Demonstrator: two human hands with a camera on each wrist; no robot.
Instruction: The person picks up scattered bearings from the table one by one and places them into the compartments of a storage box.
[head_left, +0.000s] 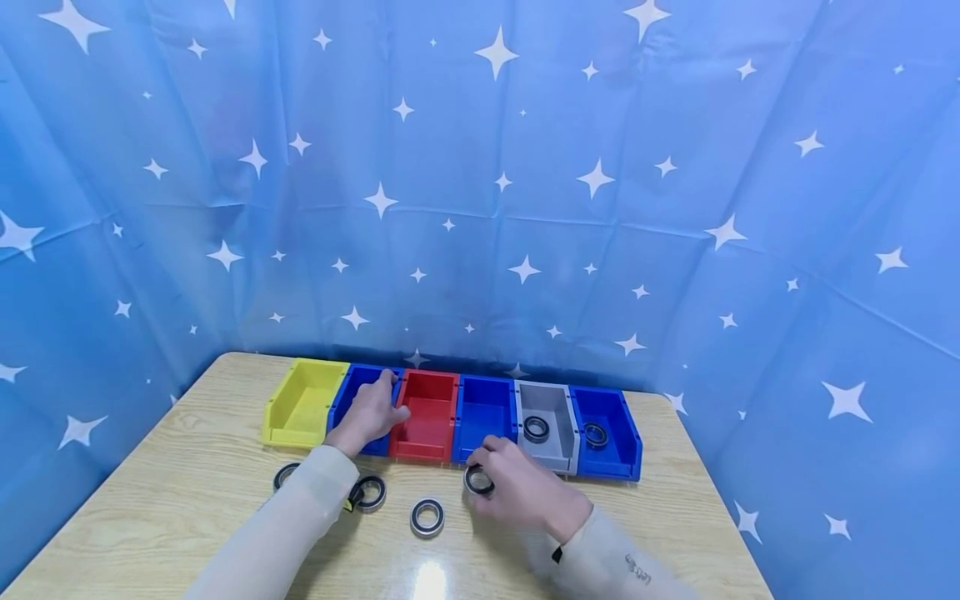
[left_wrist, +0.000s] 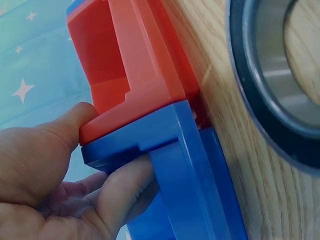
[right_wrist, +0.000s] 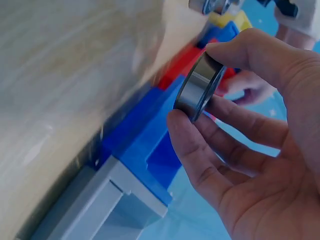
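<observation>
My left hand (head_left: 367, 417) is at the second bin from the left, a blue one (head_left: 346, 398), beside the red bin (head_left: 424, 418). In the left wrist view the left hand (left_wrist: 55, 185) grips the adjoining walls, thumb at the red bin (left_wrist: 155, 70) and fingers inside the blue bin (left_wrist: 187, 165). My right hand (head_left: 525, 492) holds a ring-shaped bearing (head_left: 470, 488) in front of the middle blue bin (head_left: 483, 421). The right wrist view shows the right hand (right_wrist: 250, 160) pinching this bearing (right_wrist: 197, 90) by its rim between thumb and fingertips, tilted above the table.
Bearings lie on the table at centre (head_left: 427, 532), beside the left sleeve (head_left: 382, 493) and partly behind it (head_left: 281, 477). The grey bin (head_left: 553, 407) and rightmost blue bin (head_left: 615, 425) each hold a bearing. A yellow bin (head_left: 311, 408) ends the row at left; a starred curtain hangs behind.
</observation>
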